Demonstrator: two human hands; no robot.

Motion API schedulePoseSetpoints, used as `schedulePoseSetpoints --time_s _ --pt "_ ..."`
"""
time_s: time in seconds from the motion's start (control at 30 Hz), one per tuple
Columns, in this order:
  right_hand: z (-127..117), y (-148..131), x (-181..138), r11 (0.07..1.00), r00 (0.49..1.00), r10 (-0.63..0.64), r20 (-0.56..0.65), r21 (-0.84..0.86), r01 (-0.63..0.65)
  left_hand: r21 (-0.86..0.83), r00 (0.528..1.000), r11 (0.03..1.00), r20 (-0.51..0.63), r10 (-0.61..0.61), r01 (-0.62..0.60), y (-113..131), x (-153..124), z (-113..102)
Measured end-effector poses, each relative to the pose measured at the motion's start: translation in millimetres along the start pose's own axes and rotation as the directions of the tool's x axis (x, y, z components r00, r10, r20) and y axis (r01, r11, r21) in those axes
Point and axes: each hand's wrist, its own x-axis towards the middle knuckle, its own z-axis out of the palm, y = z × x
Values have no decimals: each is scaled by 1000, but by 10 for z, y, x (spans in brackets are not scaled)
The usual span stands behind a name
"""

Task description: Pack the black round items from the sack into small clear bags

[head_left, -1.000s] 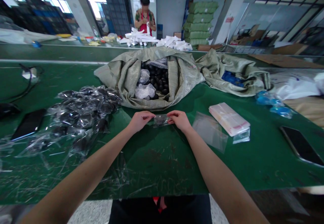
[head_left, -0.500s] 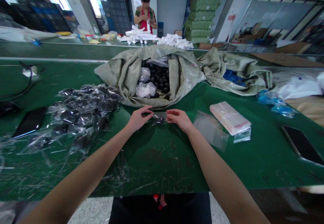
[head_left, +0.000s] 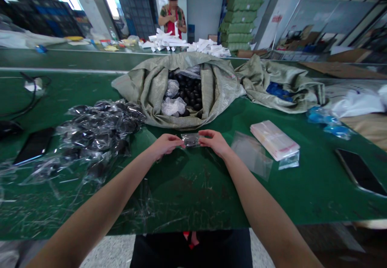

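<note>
Between my hands, just above the green table, is a small clear plastic bag (head_left: 191,140) with a dark object inside. My left hand (head_left: 165,145) pinches its left end, and my right hand (head_left: 214,143) pinches the right end. Right behind them lies a woven sack (head_left: 222,88) with its mouth folded back, full of black rounded pieces (head_left: 190,92) and some crumpled thin plastic. To the left is a heap of clear bags with dark pieces inside (head_left: 101,130). Loose clear bags (head_left: 252,153) and a stack of flat bags (head_left: 274,139) lie right of my right hand.
One phone (head_left: 34,145) lies at the left, another phone (head_left: 359,171) at the right. A second sack (head_left: 284,84) holds blue pieces. Blue bagged items (head_left: 329,122) sit near it. Across the table a person (head_left: 173,15) stands behind a pile of white pieces (head_left: 169,40).
My left hand has turned and lowered a little, its fingers now closer together at the bag's left end. The bag shows flatter and fuller toward me. My right hand has barely moved.
</note>
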Motion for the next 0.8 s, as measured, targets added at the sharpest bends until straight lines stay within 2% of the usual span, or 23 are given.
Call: schedulePoseSetpoints --time_s 0.13,0.27,0.4,0.5,0.6,0.7,0.8 --pt "-5 5 0 999 1000 -5 5 -36 5 96 1000 995 -13 7 -6 -3 1 -7" --pt "-3 7 1 992 1000 -28 2 -120 28 261 999 965 -34 32 -22 -49 40 -20" --pt "16 13 3 967 996 -93 7 -237 92 480 984 871 -72 161 -107 -91 79 11" --pt "31 24 2 951 990 -137 17 -278 136 619 961 776 -123 247 -121 -92 79 59" --pt "39 38 0 945 988 -151 19 -290 150 677 941 724 -144 305 -131 -89 72 87" --pt "43 47 -2 947 988 -155 15 -282 153 700 937 692 -96 336 -176 -106 89 89" --pt "32 51 4 946 986 -164 16 -280 162 685 937 701 -79 341 -197 -136 126 84"
